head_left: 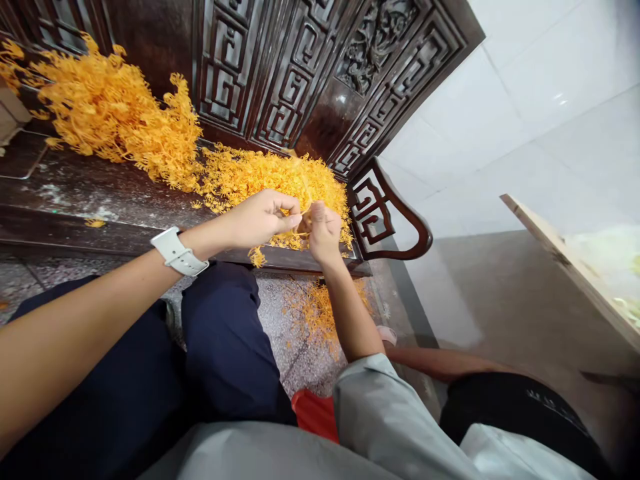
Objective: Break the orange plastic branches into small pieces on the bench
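Note:
My left hand (260, 217), with a white watch (177, 252) on its wrist, is closed in a pinch in front of a heap of small orange plastic pieces (240, 175). Close beside it, my right hand (324, 233) is closed too, thumb up. A thin yellow-orange plastic strip (306, 188) runs up from between the fingers of both hands; its lower end is hidden by them. One orange cluster (257, 257) hangs below my left hand at the bench edge.
A larger orange heap (115, 110) covers the left of the dark carved wooden bench (90, 190). The bench's curved armrest (417, 233) stands at right. More orange pieces (320, 310) lie on the floor. Another person's leg (440, 360) and a wooden board edge (560, 250) are at right.

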{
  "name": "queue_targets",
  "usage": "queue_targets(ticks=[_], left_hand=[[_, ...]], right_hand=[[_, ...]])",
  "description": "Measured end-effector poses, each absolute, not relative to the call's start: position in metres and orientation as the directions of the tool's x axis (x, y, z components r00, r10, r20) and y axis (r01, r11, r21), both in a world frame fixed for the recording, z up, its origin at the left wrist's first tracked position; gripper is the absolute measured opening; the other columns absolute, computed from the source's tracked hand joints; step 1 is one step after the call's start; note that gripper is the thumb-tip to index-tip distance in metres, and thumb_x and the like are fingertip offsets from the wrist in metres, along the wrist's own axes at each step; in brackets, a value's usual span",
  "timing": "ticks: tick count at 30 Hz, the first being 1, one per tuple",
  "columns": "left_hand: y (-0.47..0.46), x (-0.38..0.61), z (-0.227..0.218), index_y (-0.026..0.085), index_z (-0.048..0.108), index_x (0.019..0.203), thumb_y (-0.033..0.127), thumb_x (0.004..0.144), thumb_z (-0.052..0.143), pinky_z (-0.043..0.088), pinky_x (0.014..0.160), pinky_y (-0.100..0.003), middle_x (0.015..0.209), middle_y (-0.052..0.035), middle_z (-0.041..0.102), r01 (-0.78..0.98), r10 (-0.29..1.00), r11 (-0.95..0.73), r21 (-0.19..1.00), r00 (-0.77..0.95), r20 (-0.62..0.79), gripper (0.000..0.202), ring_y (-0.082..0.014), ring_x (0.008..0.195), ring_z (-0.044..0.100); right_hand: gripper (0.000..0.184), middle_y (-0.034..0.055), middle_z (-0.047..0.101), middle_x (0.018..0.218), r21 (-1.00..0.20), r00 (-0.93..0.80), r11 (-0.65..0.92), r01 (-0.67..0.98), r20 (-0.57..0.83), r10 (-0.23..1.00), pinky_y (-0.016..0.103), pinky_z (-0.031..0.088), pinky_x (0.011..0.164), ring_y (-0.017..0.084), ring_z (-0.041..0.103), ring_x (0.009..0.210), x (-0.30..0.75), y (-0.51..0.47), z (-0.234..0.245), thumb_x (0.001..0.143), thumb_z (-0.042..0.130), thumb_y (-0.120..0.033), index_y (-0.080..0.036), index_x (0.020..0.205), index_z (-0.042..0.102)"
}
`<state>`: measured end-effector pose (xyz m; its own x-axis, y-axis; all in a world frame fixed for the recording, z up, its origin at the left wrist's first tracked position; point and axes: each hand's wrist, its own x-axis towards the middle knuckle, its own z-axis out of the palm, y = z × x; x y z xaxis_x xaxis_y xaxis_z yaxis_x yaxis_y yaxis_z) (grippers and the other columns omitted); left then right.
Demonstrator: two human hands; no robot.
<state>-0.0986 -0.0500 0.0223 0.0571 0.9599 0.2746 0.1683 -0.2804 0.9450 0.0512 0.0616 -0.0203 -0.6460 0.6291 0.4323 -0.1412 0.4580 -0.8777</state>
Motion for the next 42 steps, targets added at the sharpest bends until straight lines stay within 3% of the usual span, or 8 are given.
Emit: queue_targets(ticks=[10, 17, 22, 26, 29, 34, 38, 42], left_hand=[[-0.09, -0.129, 0.042, 0.019, 0.064, 0.072, 0.024, 0.09, 0.072, 0.018, 0.056, -0.031, 0.06, 0.0014, 0.043, -0.056, 0.887, -0.277, 0.959, -0.399, 0.233, 0.02, -0.0098, 0.054, 0.029], [-0.084, -0.148, 0.038, 0.02, 0.06, 0.083, 0.029, 0.098, 0.07, 0.017, 0.051, -0.028, 0.059, 0.006, 0.02, -0.513, 0.984, -0.098, 0.853, -0.18, 0.005, 0.02, -0.0092, 0.052, 0.017], [-0.078, -0.133, 0.043, 0.019, 0.058, 0.084, 0.022, 0.105, 0.051, 0.019, 0.048, -0.025, 0.059, 0.0068, 0.018, -0.62, 0.974, -0.095, 0.779, -0.218, -0.055, 0.022, -0.009, 0.048, 0.016], [-0.068, -0.127, 0.034, 0.02, 0.058, 0.083, 0.023, 0.102, 0.052, 0.022, 0.047, -0.026, 0.055, 0.0071, 0.021, -0.658, 0.963, -0.152, 0.738, -0.266, -0.038, 0.02, -0.0096, 0.045, 0.018], [-0.059, -0.123, 0.024, 0.022, 0.055, 0.086, 0.03, 0.101, 0.058, 0.027, 0.046, -0.025, 0.055, 0.0078, 0.024, -0.611, 0.953, -0.186, 0.77, -0.303, -0.011, 0.018, -0.0095, 0.043, 0.023], [-0.051, -0.112, 0.019, 0.021, 0.054, 0.084, 0.026, 0.102, 0.058, 0.033, 0.049, -0.022, 0.059, 0.006, 0.035, -0.411, 0.925, -0.213, 0.887, -0.378, 0.047, 0.019, -0.008, 0.046, 0.036], [-0.054, -0.113, 0.021, 0.019, 0.054, 0.076, 0.017, 0.096, 0.06, 0.023, 0.048, -0.024, 0.06, 0.0055, 0.033, -0.33, 0.922, -0.167, 0.929, -0.387, 0.029, 0.02, -0.0073, 0.047, 0.026], [-0.049, -0.129, 0.016, 0.022, 0.051, 0.074, 0.016, 0.089, 0.062, 0.025, 0.052, -0.029, 0.059, 0.0061, 0.026, -0.408, 0.905, -0.091, 0.908, -0.415, -0.095, 0.02, -0.0103, 0.049, 0.022]], right_hand=[[0.074, -0.0094, 0.009, 0.055, -0.963, -0.345, 0.15, -0.224, 0.222, 0.912, 0.028, 0.01, 0.043, 0.009, 0.007, 0.048, 0.148, 0.151, 0.0, 0.095, 0.065, -0.075, -0.023, 0.067, 0.02], [0.043, -0.0056, 0.039, 0.061, -0.935, -0.905, 0.208, 0.286, -0.192, 0.379, 0.024, 0.02, 0.051, 0.007, 0.03, 0.052, 0.141, 0.11, -0.006, 0.095, 0.076, -0.056, -0.019, 0.079, 0.062], [0.058, 0.0106, 0.063, 0.115, -0.934, -0.493, 0.257, 0.247, 0.107, 0.863, 0.038, 0.056, 0.086, 0.021, 0.063, 0.1, 0.08, 0.166, 0.0, 0.095, 0.06, -0.074, -0.025, 0.126, 0.058], [0.078, 0.0218, 0.042, 0.159, -0.818, -0.131, 0.356, 0.452, 0.334, 0.933, 0.056, 0.045, 0.116, 0.035, 0.043, 0.15, 0.046, 0.169, -0.002, 0.095, 0.049, -0.078, -0.022, 0.149, 0.047], [0.075, 0.0165, 0.063, 0.134, -0.935, -0.512, 0.333, 0.124, 0.227, 0.828, 0.046, 0.056, 0.1, 0.028, 0.063, 0.126, 0.031, 0.112, -0.012, 0.098, 0.033, -0.084, -0.023, 0.13, 0.063], [0.046, 0.0047, 0.067, 0.098, -0.977, -0.672, -0.01, -0.211, 0.138, 0.728, 0.031, 0.054, 0.072, 0.015, 0.059, 0.081, 0.011, 0.038, -0.026, 0.083, 0.08, -0.066, -0.026, 0.102, 0.067], [0.041, -0.0015, 0.052, 0.073, -0.952, -0.549, 0.082, -0.296, 0.24, 0.801, 0.029, 0.044, 0.061, 0.012, 0.045, 0.063, 0.024, 0.043, -0.026, 0.089, 0.078, -0.063, -0.026, 0.084, 0.062], [0.037, -0.0016, 0.054, 0.067, -0.917, -0.776, 0.351, -0.187, 0.357, 0.52, 0.031, 0.04, 0.063, 0.012, 0.047, 0.06, 0.058, 0.019, -0.02, 0.102, 0.072, -0.046, -0.024, 0.074, 0.065]])
